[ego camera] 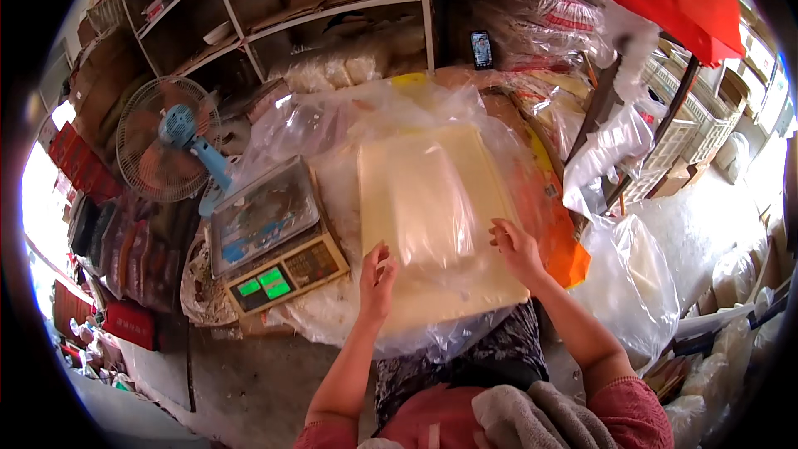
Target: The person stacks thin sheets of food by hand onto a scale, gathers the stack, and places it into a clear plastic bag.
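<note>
A wide, flat cream-coloured slab or board [499,190] lies on the plastic-covered table in front of me. On top of it rests a clear plastic bag [433,212], smooth and shiny; I cannot tell what is inside. My left hand [377,274] is at the bag's lower left, fingers loosely bent, thumb apart, nothing visible in it. To the right of the bag, my right hand [516,248] hovers over or touches the slab's right side, its fingers curved and holding nothing I can see.
A digital scale [280,231] with lit green displays stands at left, a blue fan [181,131] behind it. Shelves [330,6] line the back. A phone [481,50] leans upright there. Clear bags [629,287] hang at right, below a red sheet [661,0]. Plastic film [312,128] covers the table.
</note>
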